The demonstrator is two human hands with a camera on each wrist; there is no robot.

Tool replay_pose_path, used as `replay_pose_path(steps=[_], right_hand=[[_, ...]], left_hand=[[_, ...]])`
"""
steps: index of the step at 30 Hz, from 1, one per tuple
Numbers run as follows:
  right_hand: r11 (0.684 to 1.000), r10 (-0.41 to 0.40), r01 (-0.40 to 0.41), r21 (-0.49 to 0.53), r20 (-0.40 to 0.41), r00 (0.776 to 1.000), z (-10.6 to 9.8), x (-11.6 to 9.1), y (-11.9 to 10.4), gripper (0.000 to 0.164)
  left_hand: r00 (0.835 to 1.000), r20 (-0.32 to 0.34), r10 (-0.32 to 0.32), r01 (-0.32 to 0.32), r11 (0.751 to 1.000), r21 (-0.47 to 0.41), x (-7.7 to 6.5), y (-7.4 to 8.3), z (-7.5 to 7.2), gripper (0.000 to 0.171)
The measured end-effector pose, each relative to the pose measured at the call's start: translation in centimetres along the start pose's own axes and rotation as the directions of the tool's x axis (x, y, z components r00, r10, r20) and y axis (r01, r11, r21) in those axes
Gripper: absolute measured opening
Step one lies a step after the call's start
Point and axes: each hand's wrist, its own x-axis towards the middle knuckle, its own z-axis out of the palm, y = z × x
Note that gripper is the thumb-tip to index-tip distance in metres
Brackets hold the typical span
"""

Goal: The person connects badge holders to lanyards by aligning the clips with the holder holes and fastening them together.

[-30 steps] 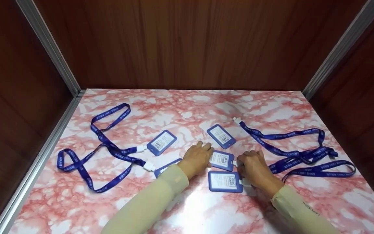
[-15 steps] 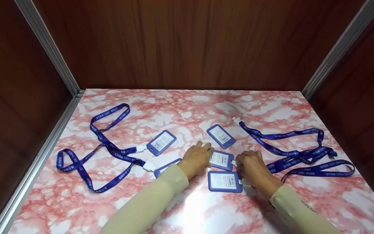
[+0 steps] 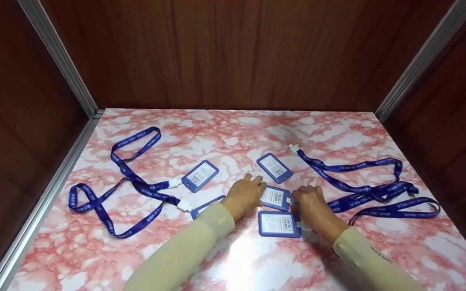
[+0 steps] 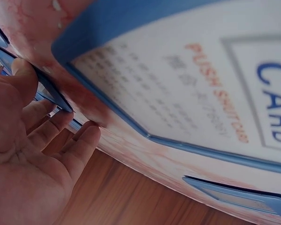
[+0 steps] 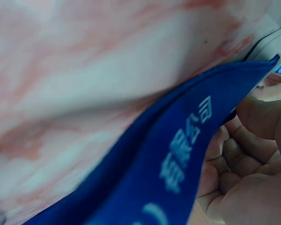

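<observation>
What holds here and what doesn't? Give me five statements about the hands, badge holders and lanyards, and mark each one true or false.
1. The left hand grips the middle badge holder. True.
2. The right hand lies flat with its fingers spread. False: its fingers are bent, pinching a white clip.
3. The far-right badge holder is fastened to a lanyard. False: it lies loose, apart from the nearest loose clip.
4. The lower-left badge holder is partly hidden by the left sleeve. True.
5. The lanyard in the right wrist view is plain green. False: it is blue with pale lettering.
</observation>
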Motion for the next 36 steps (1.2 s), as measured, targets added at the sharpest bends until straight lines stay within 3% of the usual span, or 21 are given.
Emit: replay_pose_path(steps=[5, 13, 19, 27, 36], right_hand=[[1.000, -0.010, 0.010, -0.018, 0.000, 1.000, -0.05, -0.01, -0.02, 0.019], [0.999, -0.046, 0.045, -0.016, -0.065, 0.997, 0.00, -0.41, 0.04, 0.019], [1.000, -0.027, 0.028, 0.003, -0.045, 0.999, -0.15, -0.49, 0.20, 0.018], [1.000, -0.004, 0.004, 0.007, -0.012, 1.000, -0.46, -0.42, 0.26, 0.016], [1.000, -0.017, 0.017, 0.011, -0.026, 1.000, -0.46, -0.37, 0.32, 0.018]], left_hand=[[1.000, 0.003, -0.001, 0.001, 1.000, 0.000, 0.11, -0.04, 0.00, 0.061], [1.000, 0.017, -0.004, 0.004, 1.000, 0.008, 0.11, -0.01, -0.21, 0.062], [0.999, 0.041, -0.005, 0.006, 1.000, -0.021, 0.08, -0.15, -0.38, 0.062], [1.000, 0.016, 0.009, -0.009, 0.999, -0.038, 0.02, -0.25, -0.42, 0.061], [1.000, 0.027, 0.007, -0.006, 0.999, -0.038, -0.01, -0.44, -0.40, 0.058]])
